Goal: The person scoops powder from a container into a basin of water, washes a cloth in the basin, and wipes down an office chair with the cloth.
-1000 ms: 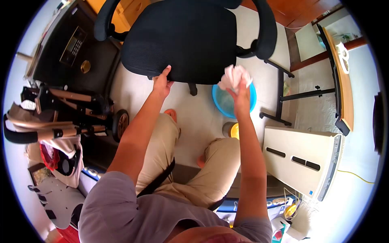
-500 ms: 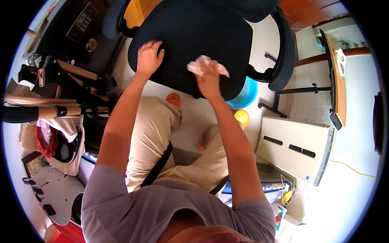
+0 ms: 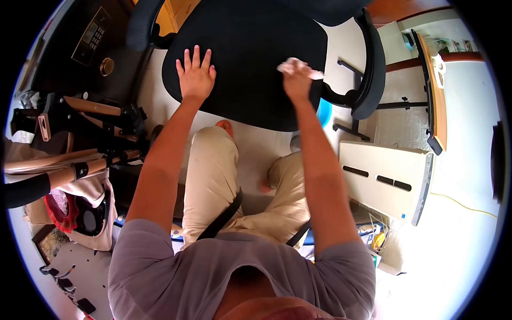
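Observation:
A black office chair seat (image 3: 245, 58) fills the upper middle of the head view, with an armrest on either side. Flat on the seat's left part lies my left hand (image 3: 196, 77), fingers spread and holding nothing. My right hand (image 3: 297, 85) is closed on a crumpled white cloth (image 3: 292, 66), which may be a tissue, over the seat's right side. The cloth is a little blurred and partly covered by my fingers.
At the left stand a black safe (image 3: 101, 45) and a folded frame with wood-coloured bars (image 3: 58, 176). Under the chair's right side shows a blue basin (image 3: 324, 112). A cream panel with slots (image 3: 384, 178) stands at the right, near a wooden-topped stand (image 3: 437, 90).
My right hand has moved right across the seat with the cloth. The fingers of my left hand have spread out on the seat.

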{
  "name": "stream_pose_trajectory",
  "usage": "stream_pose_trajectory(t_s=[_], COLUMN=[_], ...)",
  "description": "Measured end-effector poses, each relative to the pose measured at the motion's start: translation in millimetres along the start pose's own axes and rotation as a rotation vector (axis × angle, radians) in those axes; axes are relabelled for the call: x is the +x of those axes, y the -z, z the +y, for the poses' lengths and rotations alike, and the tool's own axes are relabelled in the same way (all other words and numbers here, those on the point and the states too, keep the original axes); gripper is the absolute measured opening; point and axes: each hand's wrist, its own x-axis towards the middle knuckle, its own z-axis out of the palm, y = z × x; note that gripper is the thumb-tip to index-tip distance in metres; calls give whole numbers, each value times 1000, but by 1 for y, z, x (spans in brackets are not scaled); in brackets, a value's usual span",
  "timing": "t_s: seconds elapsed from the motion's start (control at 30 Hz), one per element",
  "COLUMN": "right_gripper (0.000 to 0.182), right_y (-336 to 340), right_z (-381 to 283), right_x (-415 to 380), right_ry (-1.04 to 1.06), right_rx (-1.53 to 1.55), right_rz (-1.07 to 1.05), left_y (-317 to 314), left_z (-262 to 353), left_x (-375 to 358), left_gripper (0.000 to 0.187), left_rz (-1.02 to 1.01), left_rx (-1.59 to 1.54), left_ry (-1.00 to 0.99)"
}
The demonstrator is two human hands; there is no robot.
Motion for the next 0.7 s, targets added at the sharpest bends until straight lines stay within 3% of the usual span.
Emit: stream_pose_trajectory(t_s=[0.07,0.1,0.13,0.17,0.2,0.27,0.3,0.33,0.37,0.4,0.47,0.53,0.57,0.63,0.67,0.7], right_gripper=[29,37,43,38,42,43,39,35,34,31,30,26,24,23,27,30], right_y=[-14,10,-7,-12,0,13,37,44,34,41,28,-1,-18,-3,31,25], right_z=[-77,-126,-168,-200,-206,-163,-135,-101,-57,-21,28,19,2,-80,-129,-166], right_x=[29,38,40,40,46,45,43,35,25,18,-10,-8,1,17,26,23], right_ry=[101,52,139,108,65,171,145,19,45,-135,-274,-175,-121,112,-31,50], right_rx=[196,395,362,514,509,639,345,287,222,228,171,45,129,212,526,517], right_rz=[107,-11,-102,144,67,-134,-227,-282,-157,-261,-40,132,17,92,-39,57], left_y=[1,-1,-6,-16,-17,-18,-14,-13,-12,-12,-14,-9,-8,-8,-10,-13], left_z=[2,3,3,-1,-4,-7,-6,-6,-6,-7,-7,1,5,6,3,-1], left_x=[-1,-5,-9,-12,-13,-12,-11,-10,-9,-9,-8,-9,-9,-11,-12,-14], left_gripper=[52,55,57,63,62,60,58,57,56,55,54,54,54,54,53,53], left_rz=[7,5,0,28,56,114,106,113,119,124,125,94,86,68,76,81], left_rx=[-24,-51,-78,-42,-123,-289,-260,-269,-279,-285,-248,-186,-179,-158,-188,-220], left_ry=[31,44,56,34,52,85,91,92,92,91,97,101,108,125,108,94])
